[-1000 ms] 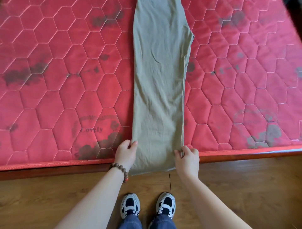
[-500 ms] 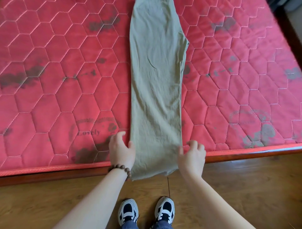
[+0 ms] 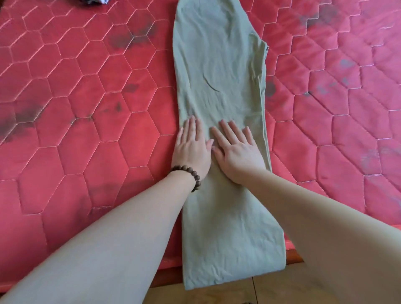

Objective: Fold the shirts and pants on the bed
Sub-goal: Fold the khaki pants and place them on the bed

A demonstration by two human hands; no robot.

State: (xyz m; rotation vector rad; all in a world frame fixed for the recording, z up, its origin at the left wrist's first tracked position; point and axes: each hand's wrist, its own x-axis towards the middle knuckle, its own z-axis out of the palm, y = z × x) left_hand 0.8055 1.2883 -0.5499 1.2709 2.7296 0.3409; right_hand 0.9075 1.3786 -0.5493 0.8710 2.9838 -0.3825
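Both hands lie flat and spread on the olive-green pants (image 3: 219, 71), palms down, gripping nothing; the left hand (image 3: 191, 149) rests at the left edge of the cloth, its outer fingers reaching onto the red mattress (image 3: 86, 130), and the right hand (image 3: 237, 152) lies just beside it toward the middle of the fabric, thumbs close together and nearly touching; a bracelet of dark brown beads (image 3: 193, 175) circles the left wrist; the pants are folded lengthwise into one long strip that runs from the top of the view down the middle of the bed; the near end of the strip hangs over the bed's front edge, above the wooden floor (image 3: 249, 290); on the right side, higher up, the cloth juts out in a small corner with a seam along it; light wrinkles cross the fabric, with one darker crease above the fingers; the mattress is quilted in a hexagon pattern with pale stitching and carries several dark smudges, on the left, near the top and on the right; a dark wooden bed frame (image 3: 169, 275) shows under the mattress edge at the bottom; at the top left corner a bit of dark and white cloth (image 3: 95, 1) peeks in, too cropped to tell what it is.
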